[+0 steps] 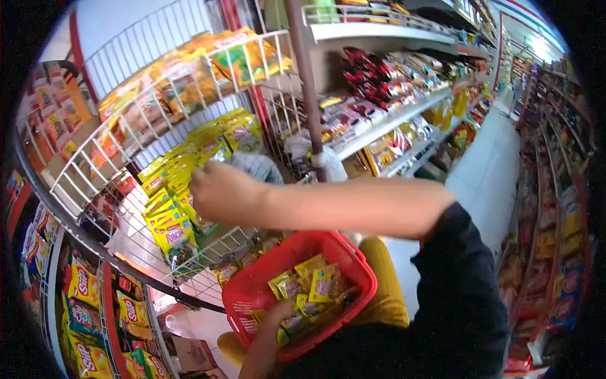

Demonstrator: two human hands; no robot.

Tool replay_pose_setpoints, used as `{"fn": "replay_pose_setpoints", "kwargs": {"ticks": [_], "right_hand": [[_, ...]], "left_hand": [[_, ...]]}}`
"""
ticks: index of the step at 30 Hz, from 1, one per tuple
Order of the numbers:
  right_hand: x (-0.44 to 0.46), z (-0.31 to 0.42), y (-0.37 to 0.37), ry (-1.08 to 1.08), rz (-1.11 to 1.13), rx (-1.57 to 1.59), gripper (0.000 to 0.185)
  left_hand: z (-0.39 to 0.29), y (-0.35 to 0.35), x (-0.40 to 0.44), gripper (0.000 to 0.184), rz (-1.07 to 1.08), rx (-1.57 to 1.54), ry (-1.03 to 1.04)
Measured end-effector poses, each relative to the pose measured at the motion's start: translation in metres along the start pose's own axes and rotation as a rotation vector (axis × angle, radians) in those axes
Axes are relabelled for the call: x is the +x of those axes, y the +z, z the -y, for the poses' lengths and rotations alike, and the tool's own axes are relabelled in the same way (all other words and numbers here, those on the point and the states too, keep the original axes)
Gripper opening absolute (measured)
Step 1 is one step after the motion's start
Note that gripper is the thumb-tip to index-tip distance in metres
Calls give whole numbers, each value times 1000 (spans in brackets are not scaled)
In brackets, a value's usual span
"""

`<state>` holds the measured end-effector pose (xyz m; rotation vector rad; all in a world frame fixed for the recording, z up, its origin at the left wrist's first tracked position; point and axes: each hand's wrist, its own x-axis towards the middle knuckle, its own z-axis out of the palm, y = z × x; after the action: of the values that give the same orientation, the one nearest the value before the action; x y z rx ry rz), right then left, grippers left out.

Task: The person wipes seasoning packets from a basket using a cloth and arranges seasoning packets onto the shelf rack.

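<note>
My right hand (224,192) reaches across to the wire rack, curled at the stacks of yellow sachets. What its fingers hold is hidden behind the hand. Upright rows of yellow Racik sachets (173,235) fill this rack level below and beside it. In my lap sits a red plastic basket (363,268), tilted, with several yellow sachets (323,285) lying loose inside. My left hand (273,322) is at the basket's near left side, against the sachets; its fingers are blurred, and I cannot see whether they grip anything.
The curved wire rack (136,129) holds orange and yellow packets (180,79) on its upper level. Snack bags (82,284) hang at lower left. Behind the rack's brown post (306,82) are shelves of packaged goods (372,79). A tiled aisle (483,180) runs between these and the right-hand shelves (555,221).
</note>
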<state>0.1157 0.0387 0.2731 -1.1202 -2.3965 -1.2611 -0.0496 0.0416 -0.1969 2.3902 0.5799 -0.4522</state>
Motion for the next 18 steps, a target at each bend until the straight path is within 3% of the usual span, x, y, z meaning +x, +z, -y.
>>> {"fn": "replay_pose_setpoints", "kwargs": {"ticks": [2,4,6,10,18], "right_hand": [[35,10,-8,-15,114,83,12],[71,33,-36,-36,197,157,11],[91,57,-60,-66,190,226,10],[86,79,-92,-75,166,333,8],[36,92,-120,3,235,501,8]], "left_hand": [[-6,-18,0,50,-81,-86,-1],[-41,-41,-15,48,101,167,-81],[-28,-41,-7,47,43,169,-129],[15,-26,2,44,-130,60,-99],[19,23,8,41,-89,-7,-112]]}}
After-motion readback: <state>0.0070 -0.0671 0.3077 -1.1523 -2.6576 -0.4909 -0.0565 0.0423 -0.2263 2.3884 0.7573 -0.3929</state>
